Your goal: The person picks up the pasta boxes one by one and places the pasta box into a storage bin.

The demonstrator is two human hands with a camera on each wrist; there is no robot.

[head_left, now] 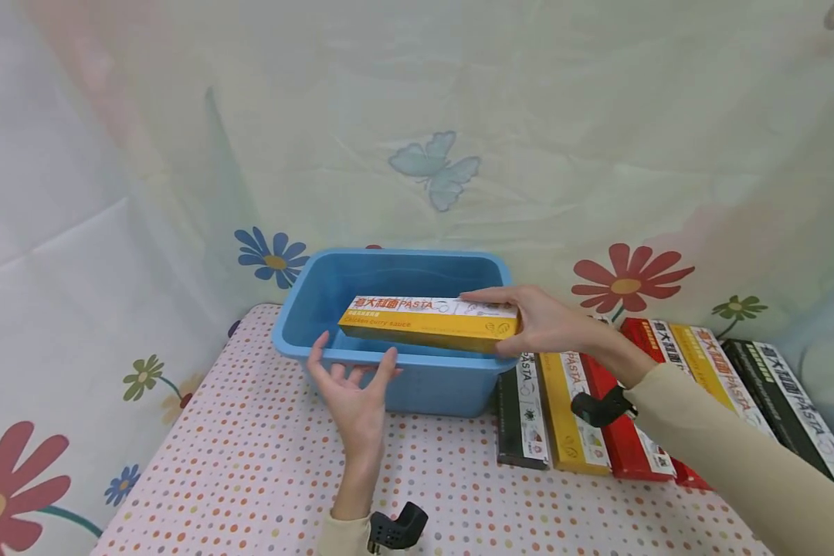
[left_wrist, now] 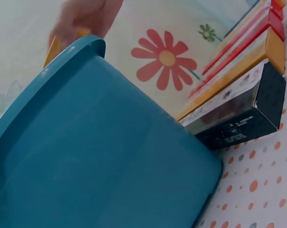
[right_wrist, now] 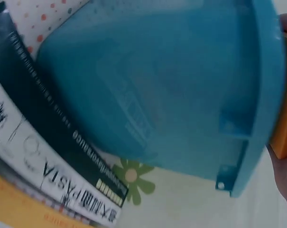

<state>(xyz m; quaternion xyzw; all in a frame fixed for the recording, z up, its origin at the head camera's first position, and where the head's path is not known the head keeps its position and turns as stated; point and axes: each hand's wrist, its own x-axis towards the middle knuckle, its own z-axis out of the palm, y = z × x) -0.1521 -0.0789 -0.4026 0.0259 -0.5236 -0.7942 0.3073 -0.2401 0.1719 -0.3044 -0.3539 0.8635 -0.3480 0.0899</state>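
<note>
A yellow and white pasta box (head_left: 427, 320) lies level across the opening of a blue plastic bin (head_left: 431, 386). My right hand (head_left: 545, 320) grips the box by its right end, thumb on the near side and fingers over the far side. In the right wrist view, an orange-yellow end of the pasta box (right_wrist: 285, 104) shows beyond the bin's rim. My left hand (head_left: 354, 390) is at the bin's near left rim, its thumb and fingers spread against it. Only a sliver of that hand appears in the left wrist view, beside the bin (left_wrist: 100, 147).
Right of the bin, several pasta boxes lie side by side: a black one (head_left: 523, 413), a yellow one (head_left: 573, 413), a red one (head_left: 639, 448), and more behind, including another black box (head_left: 792, 409). A dotted cloth (head_left: 250, 455) covers the table; a flowered curtain (head_left: 528, 139) hangs behind.
</note>
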